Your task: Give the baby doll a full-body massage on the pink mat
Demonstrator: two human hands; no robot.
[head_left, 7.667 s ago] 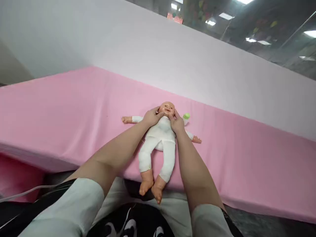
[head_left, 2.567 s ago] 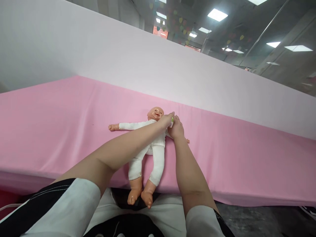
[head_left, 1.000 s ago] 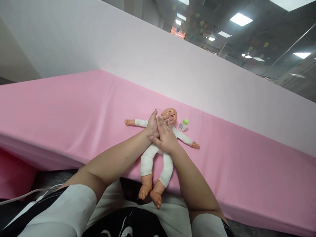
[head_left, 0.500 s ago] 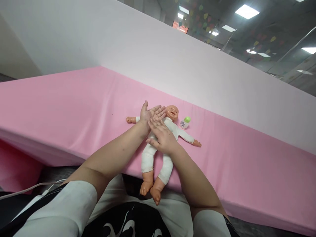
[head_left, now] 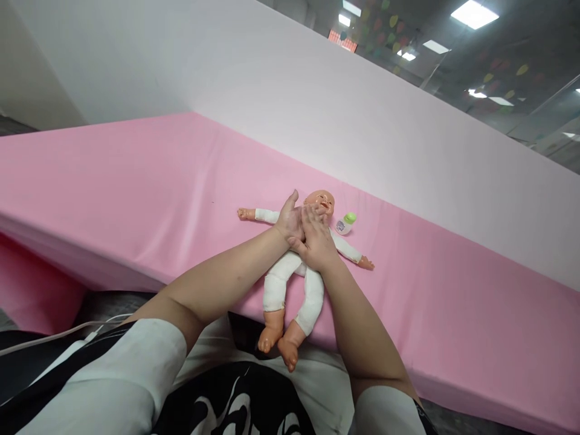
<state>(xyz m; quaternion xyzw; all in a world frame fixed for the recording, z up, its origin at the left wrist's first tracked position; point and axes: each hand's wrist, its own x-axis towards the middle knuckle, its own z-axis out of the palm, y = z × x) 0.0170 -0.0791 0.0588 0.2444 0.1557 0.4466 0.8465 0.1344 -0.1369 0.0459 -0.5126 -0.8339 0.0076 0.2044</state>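
Note:
A baby doll (head_left: 294, 281) in a white suit lies on its back on the pink sheet (head_left: 149, 181), arms spread, feet hanging over the near edge. My left hand (head_left: 289, 219) and my right hand (head_left: 316, 241) are pressed palm to palm above the doll's chest, fingers straight and pointing toward its head. Neither hand holds anything. The doll's chest is hidden behind my hands. A small white bottle with a green cap (head_left: 345, 223) lies on the sheet just right of the doll's head.
A white padded wall (head_left: 317, 103) rises behind the pink sheet. A white cable (head_left: 54, 338) runs along the dark floor at lower left. My white sleeves and dark printed top fill the bottom of the view.
My palms, slid apart half a second ago with the left hand further forward, are now back together over the doll's chest. The bottle, earlier at my hands, lies beside the doll's head.

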